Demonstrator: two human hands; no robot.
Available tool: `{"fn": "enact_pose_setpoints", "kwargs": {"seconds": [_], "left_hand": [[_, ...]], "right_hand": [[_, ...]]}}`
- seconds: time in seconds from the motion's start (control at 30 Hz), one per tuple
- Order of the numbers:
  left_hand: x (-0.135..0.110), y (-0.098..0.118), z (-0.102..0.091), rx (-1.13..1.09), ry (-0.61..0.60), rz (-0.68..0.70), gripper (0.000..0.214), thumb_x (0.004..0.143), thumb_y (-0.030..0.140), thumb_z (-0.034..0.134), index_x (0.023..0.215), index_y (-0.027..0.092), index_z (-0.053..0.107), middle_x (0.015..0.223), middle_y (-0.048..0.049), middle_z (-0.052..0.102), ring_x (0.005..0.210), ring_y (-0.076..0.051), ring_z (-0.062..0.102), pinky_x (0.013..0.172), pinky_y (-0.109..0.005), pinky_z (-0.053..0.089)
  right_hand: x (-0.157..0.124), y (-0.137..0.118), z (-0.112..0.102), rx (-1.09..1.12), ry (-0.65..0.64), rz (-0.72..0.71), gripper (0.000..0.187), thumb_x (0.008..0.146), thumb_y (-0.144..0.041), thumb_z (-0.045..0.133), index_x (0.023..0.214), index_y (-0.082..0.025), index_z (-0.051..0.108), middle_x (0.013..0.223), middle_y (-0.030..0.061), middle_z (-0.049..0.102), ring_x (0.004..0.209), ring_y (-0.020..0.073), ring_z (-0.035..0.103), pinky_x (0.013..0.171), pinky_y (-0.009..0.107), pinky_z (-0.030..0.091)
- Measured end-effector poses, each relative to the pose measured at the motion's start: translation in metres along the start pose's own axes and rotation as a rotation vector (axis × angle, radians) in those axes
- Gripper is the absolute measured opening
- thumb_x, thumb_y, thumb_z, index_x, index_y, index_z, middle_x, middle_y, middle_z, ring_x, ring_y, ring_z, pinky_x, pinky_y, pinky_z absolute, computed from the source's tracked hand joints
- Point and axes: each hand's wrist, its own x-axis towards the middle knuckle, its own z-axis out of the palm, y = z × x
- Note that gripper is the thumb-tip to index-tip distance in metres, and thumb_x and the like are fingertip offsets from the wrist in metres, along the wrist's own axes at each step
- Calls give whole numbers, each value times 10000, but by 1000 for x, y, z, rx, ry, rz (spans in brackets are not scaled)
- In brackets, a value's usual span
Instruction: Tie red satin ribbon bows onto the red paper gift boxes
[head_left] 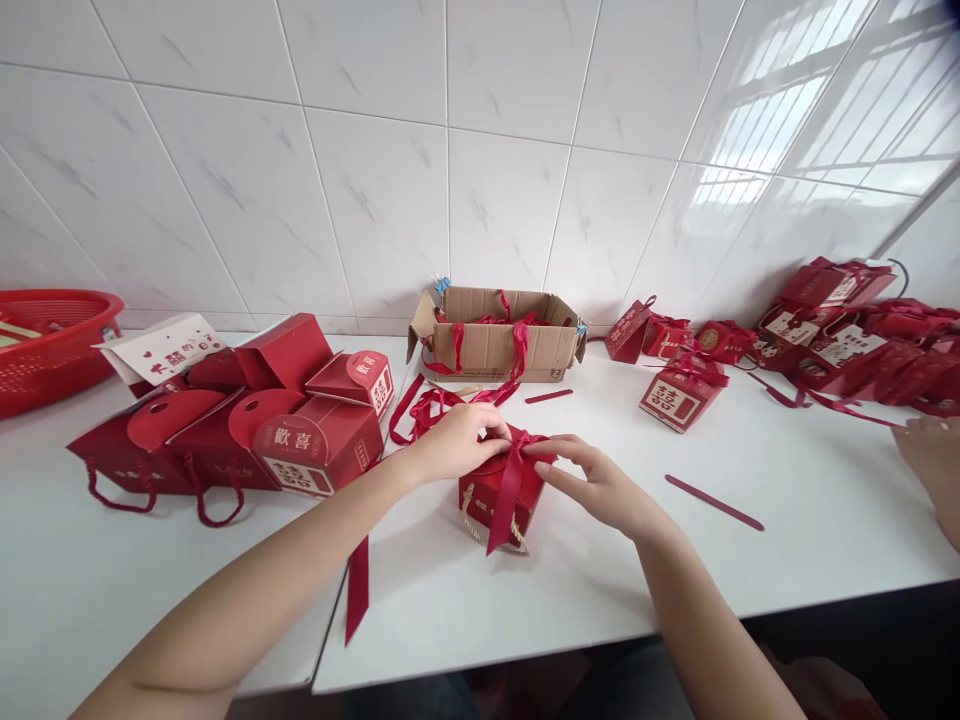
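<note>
A small red gift box [501,497] with cord handles stands on the white table [787,500] in front of me. A red ribbon [508,480] is tied across its top, with one tail hanging down the front. My left hand [457,440] pinches the ribbon at the box's top left. My right hand [592,480] pinches the ribbon's right loop with its fingertips. Both hands rest against the box's top.
Folded red boxes [300,430] lie in a group at the left. A cardboard box [495,340] with loose ribbons stands by the tiled wall. Finished boxes [825,330] pile up at the right. A red basket [45,345] sits far left. Another person's hand [934,460] rests at the right edge.
</note>
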Motion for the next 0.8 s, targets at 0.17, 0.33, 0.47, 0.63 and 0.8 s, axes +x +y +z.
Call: {"fn": "enact_pose_setpoints", "kwargs": {"seconds": [0.17, 0.33, 0.47, 0.63, 0.8], "left_hand": [[0, 0, 0, 22, -72, 35, 151, 827, 250, 548, 788, 185, 678, 899, -32, 660, 780, -162, 596, 723, -289, 472], [-1, 2, -1, 48, -76, 65, 123, 811, 208, 549, 791, 178, 666, 894, -28, 653, 790, -155, 590, 752, -282, 469], [-3, 2, -4, 43, -83, 73, 112, 798, 198, 540, 772, 182, 648, 893, -25, 652, 819, -161, 589, 741, -276, 465], [-5, 5, -5, 59, -57, 103, 88, 779, 186, 535, 774, 184, 622, 882, -24, 654, 832, -171, 581, 737, -289, 460], [-5, 5, -3, -21, -43, 90, 77, 784, 198, 526, 785, 187, 602, 834, -8, 650, 803, -166, 585, 733, -294, 468]], "right_hand": [[11, 8, -7, -36, 56, -20, 188, 850, -323, 565, 1014, -234, 537, 1019, 33, 641, 976, 188, 611, 892, 390, 481], [8, 0, -7, -292, 206, -88, 147, 852, -198, 506, 989, -226, 549, 905, 26, 655, 846, 171, 622, 770, 346, 504], [-27, -35, -34, -585, -243, -267, 234, 850, -231, 563, 1077, -265, 609, 932, 22, 688, 840, 182, 644, 782, 343, 501], [-22, -49, -56, -579, -262, -281, 296, 866, -264, 560, 1153, -307, 612, 944, 13, 703, 840, 166, 666, 748, 291, 536], [27, -12, -18, -446, 59, -610, 485, 789, -39, 444, 1198, -261, 583, 1269, 89, 553, 1150, 214, 548, 936, 407, 489]]}}
